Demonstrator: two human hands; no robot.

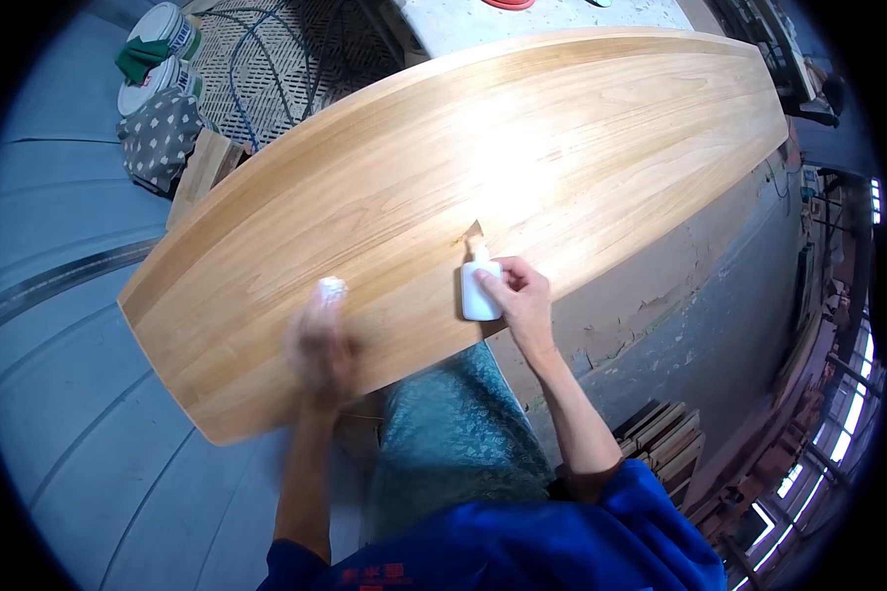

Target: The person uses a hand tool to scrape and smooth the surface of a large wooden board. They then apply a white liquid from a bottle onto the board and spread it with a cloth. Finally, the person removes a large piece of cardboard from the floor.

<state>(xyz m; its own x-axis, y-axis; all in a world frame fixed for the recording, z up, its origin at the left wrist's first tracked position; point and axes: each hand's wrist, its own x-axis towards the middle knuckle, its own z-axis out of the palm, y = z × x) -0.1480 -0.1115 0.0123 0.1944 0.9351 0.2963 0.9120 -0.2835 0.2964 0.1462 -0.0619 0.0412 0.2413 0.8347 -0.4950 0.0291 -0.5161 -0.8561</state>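
A long, light wooden panel (394, 187) with curved edges and a raised rim lies in front of me. My right hand (522, 300) grips a small white squeeze bottle (481, 294) from its right side, thumb across the front. The bottle's narrow tip points away from me, at a small dark triangular mark (476, 229) and a brownish smear on the wood. My left hand (325, 350) is blurred by motion over the panel's near left part. A small white crumpled-looking wad (332, 289) shows at its fingertips; its exact kind is unclear.
Past the panel stands a pale tabletop (552, 28) with a red ring-shaped item. White buckets (163, 84), a green cloth and a patterned cloth (163, 138) sit at the far left, near blue hoses (237, 74). Stacked wooden pieces (665, 443) stand at the lower right.
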